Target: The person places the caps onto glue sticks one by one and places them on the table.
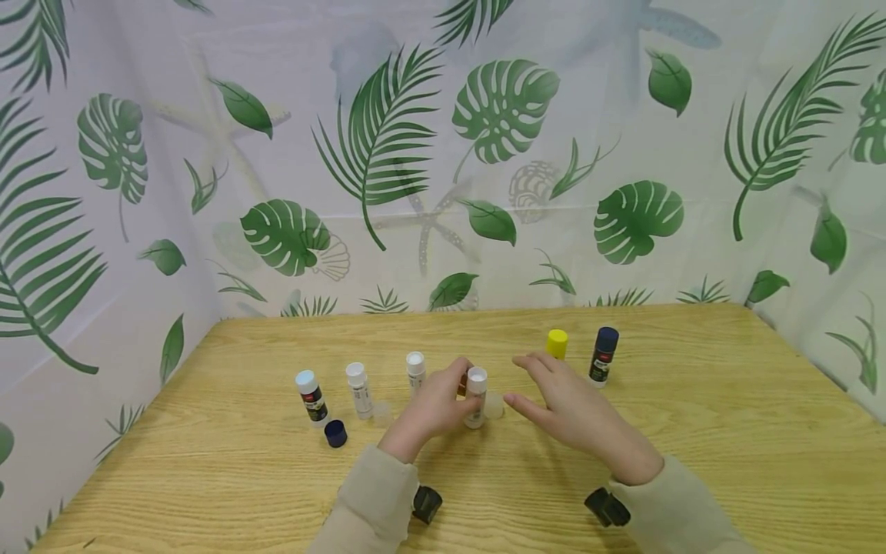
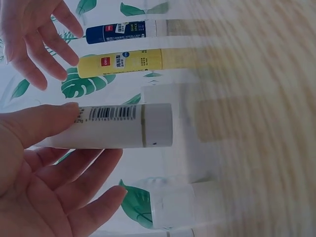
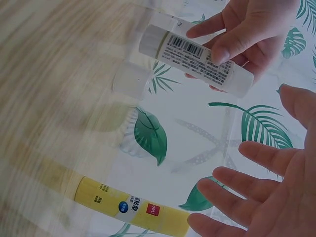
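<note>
My left hand (image 1: 436,404) grips a white glue stick (image 1: 475,415) with a white top, its thumb on one side and fingers on the other. A barcode shows on that glue stick (image 2: 113,126) in the left wrist view. My right hand (image 1: 574,404) hovers to the right, fingers spread and relaxed, with nothing in it. A translucent cap (image 1: 494,405) lies on the table between the hands. The yellow glue stick (image 3: 133,205) stands just beyond my right fingers. Part of a brown-orange thing (image 1: 462,383) shows behind the left hand, mostly hidden.
A navy glue stick (image 1: 604,356) stands at the back right. On the left are a dark-labelled glue stick (image 1: 313,400), a white one (image 1: 359,391) and another white one (image 1: 415,368). A navy cap (image 1: 335,433) and another translucent cap (image 1: 382,415) lie near them on the wooden table (image 1: 208,462).
</note>
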Available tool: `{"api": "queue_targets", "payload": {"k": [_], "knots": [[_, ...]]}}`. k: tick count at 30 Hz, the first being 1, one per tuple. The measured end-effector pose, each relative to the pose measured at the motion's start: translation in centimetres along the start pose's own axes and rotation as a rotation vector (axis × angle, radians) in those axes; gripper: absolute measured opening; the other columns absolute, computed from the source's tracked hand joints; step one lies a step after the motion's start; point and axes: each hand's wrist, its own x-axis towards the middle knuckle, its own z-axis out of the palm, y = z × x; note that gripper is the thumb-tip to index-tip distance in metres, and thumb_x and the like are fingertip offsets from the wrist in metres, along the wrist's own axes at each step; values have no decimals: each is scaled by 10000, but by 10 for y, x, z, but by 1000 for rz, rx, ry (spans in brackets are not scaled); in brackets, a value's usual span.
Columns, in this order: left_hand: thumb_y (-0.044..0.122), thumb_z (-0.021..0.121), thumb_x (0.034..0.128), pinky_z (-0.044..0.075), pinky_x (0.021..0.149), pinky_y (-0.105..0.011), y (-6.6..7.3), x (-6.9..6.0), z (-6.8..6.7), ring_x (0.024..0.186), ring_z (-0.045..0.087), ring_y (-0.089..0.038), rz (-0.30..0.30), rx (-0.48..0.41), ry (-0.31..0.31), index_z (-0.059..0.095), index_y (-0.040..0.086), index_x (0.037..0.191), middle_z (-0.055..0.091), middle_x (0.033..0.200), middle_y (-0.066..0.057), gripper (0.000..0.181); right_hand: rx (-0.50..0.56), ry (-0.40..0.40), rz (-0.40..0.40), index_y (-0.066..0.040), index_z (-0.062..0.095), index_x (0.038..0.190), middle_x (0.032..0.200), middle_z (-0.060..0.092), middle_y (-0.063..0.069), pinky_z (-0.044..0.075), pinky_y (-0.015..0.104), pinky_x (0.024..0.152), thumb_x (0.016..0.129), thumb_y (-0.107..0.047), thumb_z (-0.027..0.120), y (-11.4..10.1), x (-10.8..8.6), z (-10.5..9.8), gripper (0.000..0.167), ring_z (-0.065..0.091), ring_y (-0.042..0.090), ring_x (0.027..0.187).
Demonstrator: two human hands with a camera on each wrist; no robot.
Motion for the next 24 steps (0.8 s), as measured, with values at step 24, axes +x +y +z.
{"api": "queue_targets", "payload": {"k": [24], "knots": [[132,635,819,463,713,-326,9,-5,-11,848,574,-181,148,-34,297,547,41,1026,601,919,-53,243,0,32,-7,2,465,1232,1179,497,162,419,464,813,869,-348,546,1,1,2,511,498,312,1038]]}}
